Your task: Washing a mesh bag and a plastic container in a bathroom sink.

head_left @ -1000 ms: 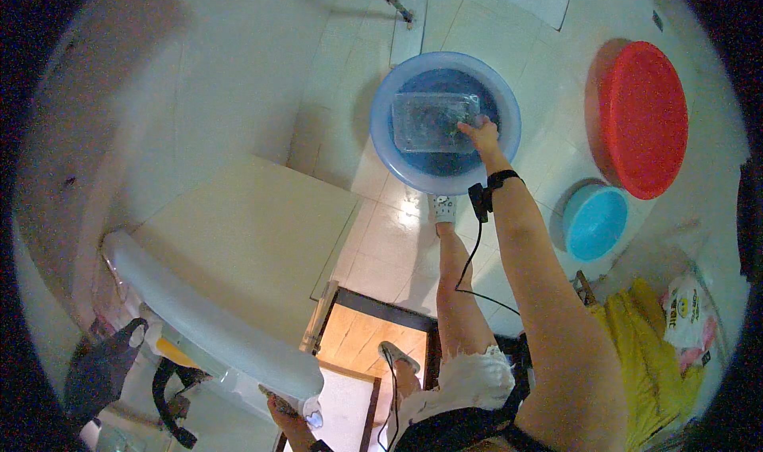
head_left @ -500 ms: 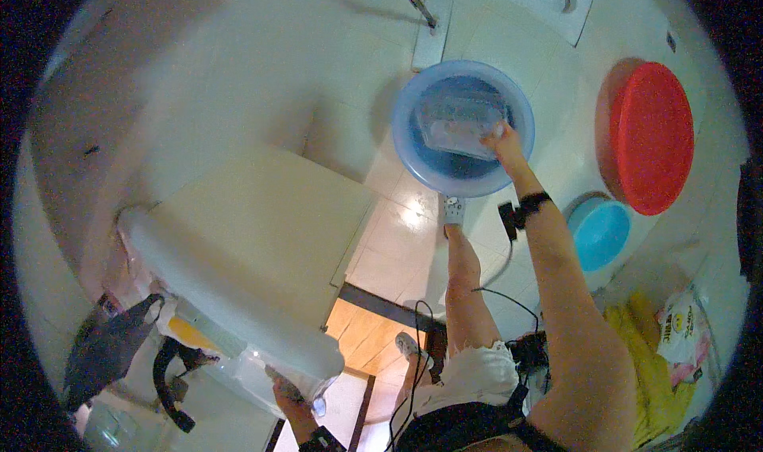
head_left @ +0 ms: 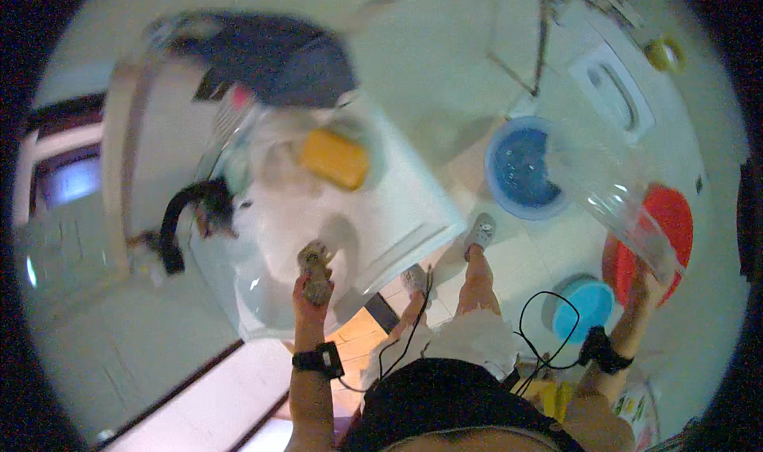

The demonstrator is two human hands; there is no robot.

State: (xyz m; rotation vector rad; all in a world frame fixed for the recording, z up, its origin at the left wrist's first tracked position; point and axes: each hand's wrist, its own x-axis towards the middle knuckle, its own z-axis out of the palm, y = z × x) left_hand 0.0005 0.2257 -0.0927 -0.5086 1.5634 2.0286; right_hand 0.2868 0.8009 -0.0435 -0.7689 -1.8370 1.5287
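Note:
My right hand (head_left: 649, 283) grips the end of a clear plastic box (head_left: 616, 202), which is tilted and blurred above the floor, partly in front of the blue basin (head_left: 497, 183) and the red tub (head_left: 671, 214). Water lies in the blue basin. In my left hand (head_left: 310, 297) is a lumpy grey-brown wad (head_left: 315, 265), perhaps a rag or scrubber; its kind is unclear. That hand is over the white, plastic-covered surface (head_left: 278, 237). An orange block-like thing (head_left: 335, 160) rests farther back on this surface.
A light-blue basin (head_left: 584, 307) stands on the floor near my right arm. Dark cloth (head_left: 278, 59) lies beyond the white surface, and a black curved strap (head_left: 176, 222) is at its left. Black cables (head_left: 548, 295) loop by my legs. A squat toilet (head_left: 616, 94) is far right.
My right hand has lifted the clear box out of the blue basin and brought it right and nearer. The view has swung left, and my left hand with the wad now shows over the white surface.

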